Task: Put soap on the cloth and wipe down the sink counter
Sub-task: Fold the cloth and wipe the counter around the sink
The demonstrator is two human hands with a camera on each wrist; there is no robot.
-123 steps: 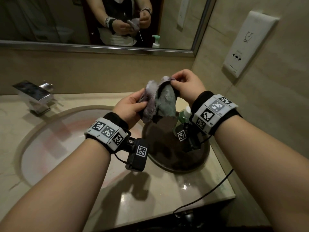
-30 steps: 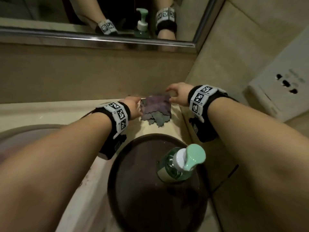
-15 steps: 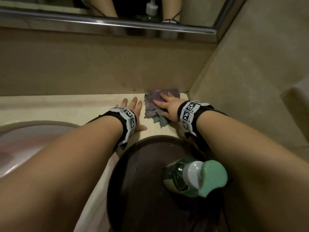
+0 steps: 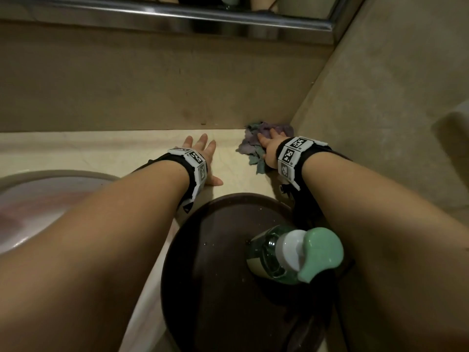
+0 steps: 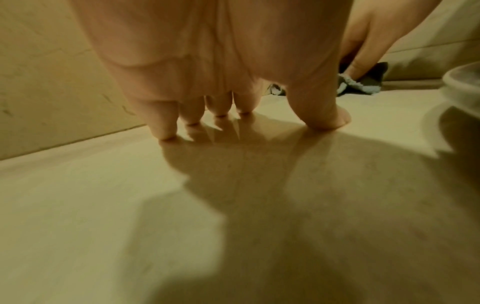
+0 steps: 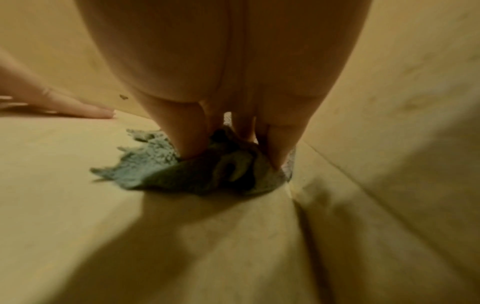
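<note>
A frayed grey-purple cloth [image 4: 253, 143] [image 6: 182, 170] lies bunched on the beige counter [image 4: 101, 153] in the back right corner, against both walls. My right hand [image 4: 270, 146] [image 6: 228, 152] presses down on it with straight fingers. My left hand [image 4: 203, 158] [image 5: 233, 119] rests flat on the bare counter just left of the cloth, fingers spread. The soap bottle [image 4: 291, 252], clear green with a mint pump head, stands on a dark round tray [image 4: 215, 288] near me, between my forearms.
The sink basin [image 4: 38, 199] curves at the left. A wall rises directly behind the counter, with a mirror frame [image 4: 177, 19] above it, and a side wall [image 4: 380, 110] closes the right. A white wall fixture [image 4: 454, 128] juts out at far right.
Over a second, both hands let go of the cloth's edges. The right hand pushed the cloth back into the corner, and the left hand went flat on the counter beside it.
</note>
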